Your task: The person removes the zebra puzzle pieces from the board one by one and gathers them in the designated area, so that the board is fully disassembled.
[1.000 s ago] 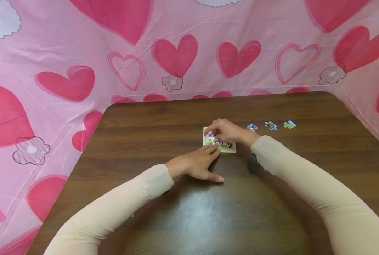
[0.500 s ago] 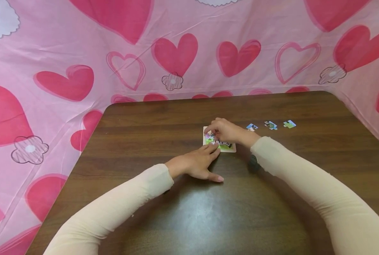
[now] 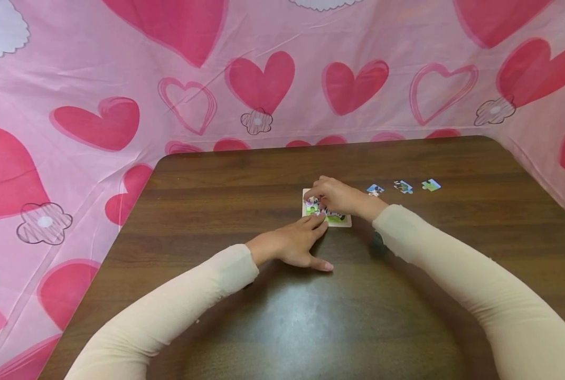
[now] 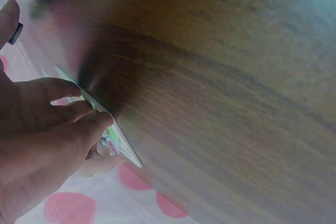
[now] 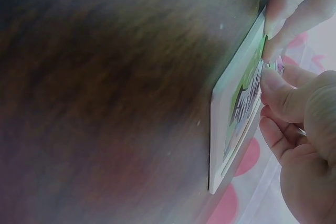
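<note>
Left hand (image 3: 298,244) lies spread, fingers fairly straight, fingertips pressing on the near left edge of the puzzle board (image 5: 217,129); right hand (image 3: 341,195) bent over the far left part, thumb and index finger pinching a puzzle piece (image 3: 312,201); hands close together, both at the board, which lies flat mid-desk (image 3: 282,332); zebra stripes and green ground show inside its pale rim; can't tell if the piece is fully seated, fingers cover it; three loose pieces, left one (image 3: 375,189), middle one (image 3: 403,187), right one (image 3: 431,184), sit in a row right of the board.

Step looks like fitting that piece; best keep the left fingertips firm so the board doesn't slide; line up tabs and picture first, then push straight down, flat; if it catches, wiggle or turn slightly, don't force; check the edges sit level.
</note>
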The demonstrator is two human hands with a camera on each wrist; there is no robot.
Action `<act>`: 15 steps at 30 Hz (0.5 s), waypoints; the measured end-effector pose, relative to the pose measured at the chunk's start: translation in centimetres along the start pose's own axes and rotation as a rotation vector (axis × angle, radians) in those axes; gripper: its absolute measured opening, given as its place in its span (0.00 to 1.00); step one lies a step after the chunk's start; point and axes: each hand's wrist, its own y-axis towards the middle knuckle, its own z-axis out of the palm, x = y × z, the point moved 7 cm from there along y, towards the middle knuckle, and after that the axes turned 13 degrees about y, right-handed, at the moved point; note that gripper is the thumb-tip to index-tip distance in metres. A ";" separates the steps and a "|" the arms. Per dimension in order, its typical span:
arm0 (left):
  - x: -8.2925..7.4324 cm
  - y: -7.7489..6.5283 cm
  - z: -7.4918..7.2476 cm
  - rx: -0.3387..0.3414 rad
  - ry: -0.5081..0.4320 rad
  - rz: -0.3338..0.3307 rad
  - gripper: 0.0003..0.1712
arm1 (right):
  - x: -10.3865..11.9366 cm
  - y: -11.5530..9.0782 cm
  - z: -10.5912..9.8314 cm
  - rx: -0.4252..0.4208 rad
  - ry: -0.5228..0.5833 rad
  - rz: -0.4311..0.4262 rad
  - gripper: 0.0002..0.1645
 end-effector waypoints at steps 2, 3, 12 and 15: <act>0.0 0.0 0.0 0.001 0.000 0.002 0.61 | 0.1 0.0 0.0 0.005 0.004 0.006 0.21; 0.0 -0.1 0.0 0.001 0.000 0.003 0.61 | 0.1 0.0 0.0 0.006 0.008 0.008 0.22; 0.0 0.0 -0.1 0.001 0.002 0.000 0.61 | -1.2 -0.7 -1.3 -0.057 0.170 0.126 0.20; 0.0 0.0 -0.1 -0.006 0.007 0.001 0.60 | -2.1 -1.3 -1.9 -0.086 0.204 0.191 0.22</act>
